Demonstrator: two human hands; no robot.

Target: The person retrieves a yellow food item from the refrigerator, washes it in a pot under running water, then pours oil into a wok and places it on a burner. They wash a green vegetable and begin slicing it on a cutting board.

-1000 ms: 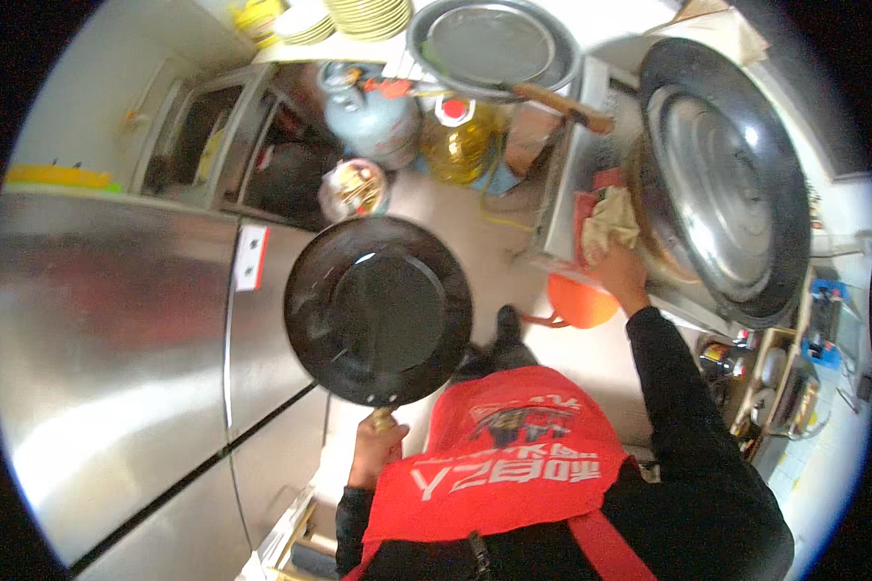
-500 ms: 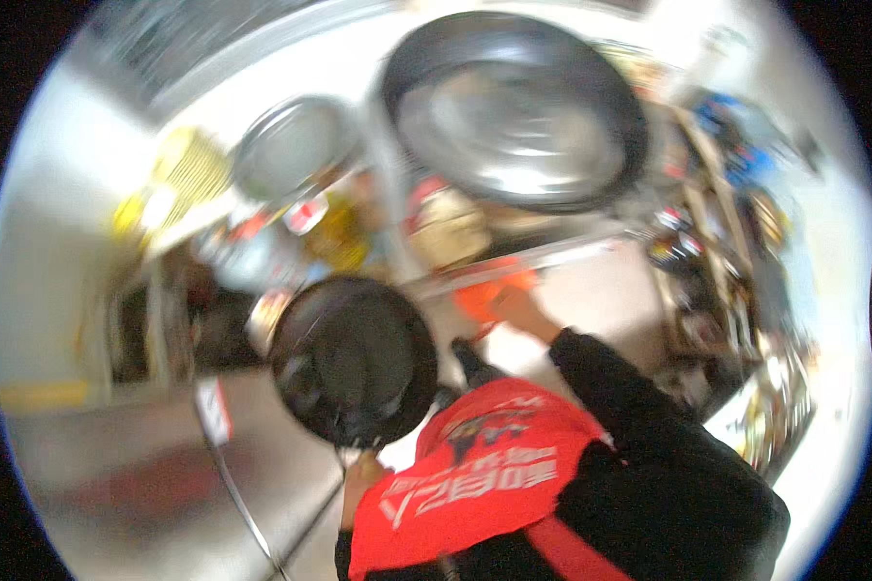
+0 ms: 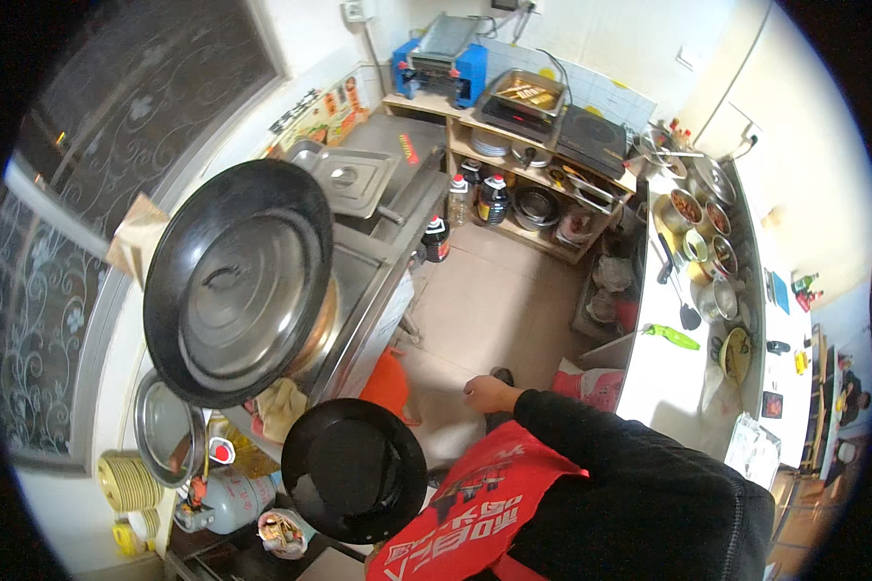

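A black frying pan [image 3: 354,470] hangs in the air in front of me at the lower left, its dark inside facing up with a wet shine. Its handle end points toward my body, where my left hand grips it, almost wholly hidden behind the pan's rim and my red apron [image 3: 475,508]. My right hand [image 3: 491,393] hangs over the tiled floor, its fingers curled in and nothing visible in them. An orange-red bucket [image 3: 388,385] stands beyond the pan, beside the steel stove counter.
On the left, a large wok [image 3: 252,281] sits by the steel counter [image 3: 373,300], with a gas cylinder [image 3: 233,499] and stacked yellow plates [image 3: 131,482] nearer. A wooden shelf [image 3: 513,155] stands ahead. The white table [image 3: 649,387] at right bears bowls and a ladle.
My view has turned to the right and sharpened, so the wok now lies farther left. The frying pan stays close before me. My right hand no longer overlaps the orange-red bucket.
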